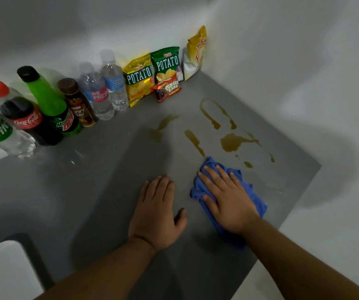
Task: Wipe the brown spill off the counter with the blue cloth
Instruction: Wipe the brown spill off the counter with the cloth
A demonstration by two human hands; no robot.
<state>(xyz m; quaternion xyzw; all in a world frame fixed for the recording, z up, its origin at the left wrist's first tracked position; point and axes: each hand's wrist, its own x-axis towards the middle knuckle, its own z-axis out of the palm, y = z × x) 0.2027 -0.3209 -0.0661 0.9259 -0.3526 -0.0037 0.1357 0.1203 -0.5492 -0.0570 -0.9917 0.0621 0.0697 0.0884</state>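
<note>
blue cloth (pixel 247 187) flat under right hand (pixel 228 202) – brown spill (pixel 232 141) just beyond

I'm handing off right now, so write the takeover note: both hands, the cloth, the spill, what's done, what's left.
Right hand: flat, pressing the crumpled blue cloth on the grey counter.
Left hand: open, empty, palm down on the counter beside the cloth.
Brown liquid spill: several streaks and puddles just beyond the cloth, toward the corner; the cloth's far tip meets the nearest streak.
Done: cloth in position.
Left: nearly the whole spill.
</note>
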